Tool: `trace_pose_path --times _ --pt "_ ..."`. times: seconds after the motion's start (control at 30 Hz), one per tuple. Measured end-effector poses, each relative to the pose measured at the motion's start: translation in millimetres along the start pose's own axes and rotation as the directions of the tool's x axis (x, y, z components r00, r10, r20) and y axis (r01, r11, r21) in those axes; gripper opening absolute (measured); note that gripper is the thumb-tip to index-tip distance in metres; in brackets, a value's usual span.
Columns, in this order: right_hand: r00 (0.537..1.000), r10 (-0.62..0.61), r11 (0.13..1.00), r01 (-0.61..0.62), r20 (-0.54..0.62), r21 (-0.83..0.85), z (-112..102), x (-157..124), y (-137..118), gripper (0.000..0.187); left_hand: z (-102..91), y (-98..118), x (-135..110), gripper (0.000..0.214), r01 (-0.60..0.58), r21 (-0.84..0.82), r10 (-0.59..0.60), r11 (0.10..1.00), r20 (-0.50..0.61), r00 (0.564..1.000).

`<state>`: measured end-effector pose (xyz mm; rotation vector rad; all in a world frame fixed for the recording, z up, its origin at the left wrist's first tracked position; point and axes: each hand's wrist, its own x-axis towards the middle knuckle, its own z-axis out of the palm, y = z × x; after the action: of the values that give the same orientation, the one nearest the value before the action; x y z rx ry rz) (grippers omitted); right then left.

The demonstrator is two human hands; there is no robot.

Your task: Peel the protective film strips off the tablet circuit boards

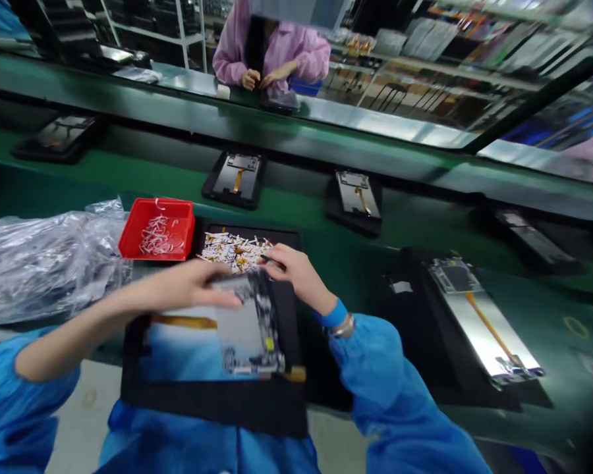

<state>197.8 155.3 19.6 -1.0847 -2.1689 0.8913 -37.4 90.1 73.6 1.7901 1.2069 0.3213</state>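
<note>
A screen assembly [250, 329] with a bare circuit board, silver plate and orange ribbon lies on a black foam pad [217, 401] in front of my body. My left hand [197, 286] reaches over its far edge, fingers stretched out; whether they touch the board is blurred. Farther off, my right hand [294, 270] pinches dark tweezers, mostly hidden by the fingers. Their tip is over a pile of small white and orange flex parts [234, 249] in a black tray [286, 237]. A blue band is on my right wrist.
Left of the tray stand a red bin [190, 227] of white strips and a clear plastic bag [54, 263]. Another screen assembly [484, 322] lies on black foam at right. Several units, like this one [237, 178], sit on the green conveyor. Opposite, a person in pink [311, 56] works.
</note>
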Motion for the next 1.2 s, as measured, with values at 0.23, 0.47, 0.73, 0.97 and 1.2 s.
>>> trace_pose_path --times 0.23,0.47,0.73,0.97,1.2 --pt "0.993 0.095 0.951 -0.068 0.076 -0.301 29.1 31.5 3.7 0.005 72.1 -28.9 10.1 0.032 -0.149 0.368 0.146 0.918 0.037 0.989" --pt "0.989 0.122 0.929 -0.086 0.081 -0.359 10.2 21.1 4.7 0.007 41.8 -30.7 16.2 0.025 -0.221 0.48 0.32 0.849 -0.133 0.938" --pt "0.998 0.023 1.0 -0.023 -0.064 0.014 -2.7 -1.2 2.9 0.01 14.8 -37.7 49.2 0.02 -0.172 0.381 0.312 0.908 -0.343 0.886" --pt "0.985 0.16 0.929 -0.126 -0.07 0.348 -1.7 -12.0 -3.8 0.017 16.2 -25.2 67.9 0.016 -0.317 0.171 0.356 0.933 -0.3 0.885" --pt "0.979 0.206 0.805 -0.163 -0.011 0.57 -3.3 -14.1 -6.8 0.019 16.5 -20.5 56.3 0.019 -0.34 -0.027 0.32 0.94 -0.274 0.907"
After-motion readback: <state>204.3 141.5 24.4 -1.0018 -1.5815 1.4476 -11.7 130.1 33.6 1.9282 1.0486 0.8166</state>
